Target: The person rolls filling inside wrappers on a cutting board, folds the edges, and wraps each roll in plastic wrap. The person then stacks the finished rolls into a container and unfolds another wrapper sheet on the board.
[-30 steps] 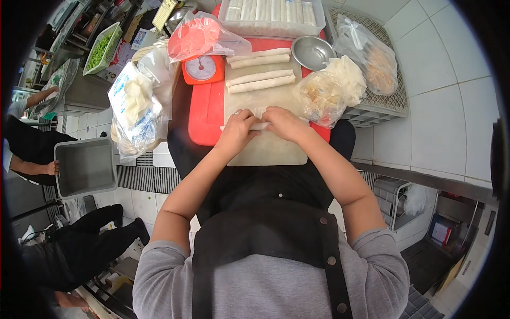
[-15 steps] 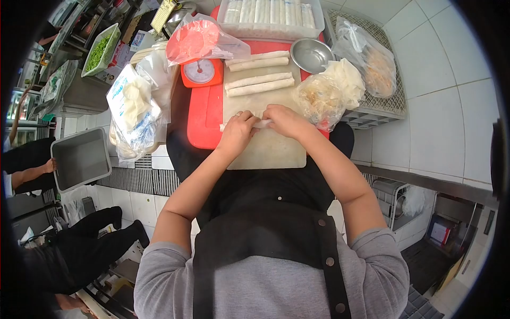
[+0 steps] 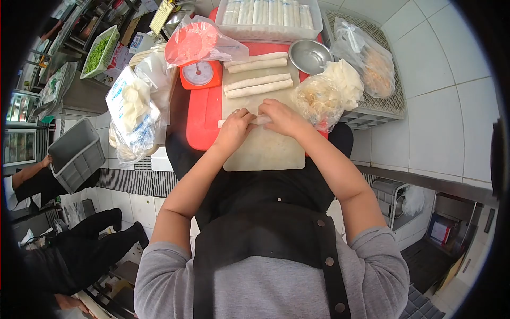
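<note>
A thin white roll lies crosswise on the pale cutting board. My left hand has its fingers closed on the left part of the roll, and a short end sticks out beyond it. On the right part, my right hand grips the same roll with bent fingers. Farther up the board lie finished-looking white rolls in pairs. To the right of the board are a bag with shredded filling and a stack of thin white sheets.
An orange scale and a metal bowl flank the board. Behind is a plastic box of wrapped rolls. Bagged sheets lie at left. A co-worker at far left holds a grey bin; another person's dark-clothed legs show below.
Both my hands have moved slightly up the board, still on the roll. The co-worker's grey bin has tilted and shifted left.
</note>
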A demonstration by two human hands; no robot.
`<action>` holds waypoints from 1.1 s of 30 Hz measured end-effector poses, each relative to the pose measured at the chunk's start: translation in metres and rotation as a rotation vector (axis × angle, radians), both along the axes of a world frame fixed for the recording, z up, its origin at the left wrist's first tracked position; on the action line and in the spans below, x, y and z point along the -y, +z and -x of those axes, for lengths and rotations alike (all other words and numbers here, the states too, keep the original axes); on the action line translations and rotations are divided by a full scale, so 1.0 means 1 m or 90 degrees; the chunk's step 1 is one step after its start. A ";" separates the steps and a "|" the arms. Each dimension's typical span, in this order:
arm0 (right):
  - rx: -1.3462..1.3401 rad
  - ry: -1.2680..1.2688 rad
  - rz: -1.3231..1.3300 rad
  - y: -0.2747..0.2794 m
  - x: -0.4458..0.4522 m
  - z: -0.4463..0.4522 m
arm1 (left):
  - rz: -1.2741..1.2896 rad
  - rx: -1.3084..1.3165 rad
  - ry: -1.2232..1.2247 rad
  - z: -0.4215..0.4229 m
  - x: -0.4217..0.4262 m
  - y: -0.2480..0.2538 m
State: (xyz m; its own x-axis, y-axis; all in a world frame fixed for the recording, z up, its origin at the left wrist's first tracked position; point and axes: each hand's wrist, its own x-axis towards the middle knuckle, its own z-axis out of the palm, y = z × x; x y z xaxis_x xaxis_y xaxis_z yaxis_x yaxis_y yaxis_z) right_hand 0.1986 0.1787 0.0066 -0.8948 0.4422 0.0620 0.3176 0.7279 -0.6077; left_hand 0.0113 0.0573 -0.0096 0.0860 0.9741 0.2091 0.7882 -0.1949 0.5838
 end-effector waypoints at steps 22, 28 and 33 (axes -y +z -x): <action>0.068 -0.032 -0.007 -0.008 -0.021 0.006 | -0.018 -0.080 -0.014 0.016 -0.022 -0.003; 0.036 -0.112 -0.093 -0.014 0.002 -0.004 | -0.026 -0.041 -0.014 0.017 -0.025 -0.005; -0.015 -0.158 -0.112 -0.021 0.032 -0.013 | 0.041 -0.031 -0.091 0.024 -0.019 0.007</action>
State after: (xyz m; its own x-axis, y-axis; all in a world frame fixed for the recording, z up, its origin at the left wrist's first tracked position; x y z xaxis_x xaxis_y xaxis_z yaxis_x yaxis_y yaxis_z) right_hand 0.2116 0.1472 -0.0141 -0.7583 0.6275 0.1768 0.4861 0.7249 -0.4881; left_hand -0.0123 0.0762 -0.0030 0.2336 0.9624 0.1387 0.7822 -0.2707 0.5611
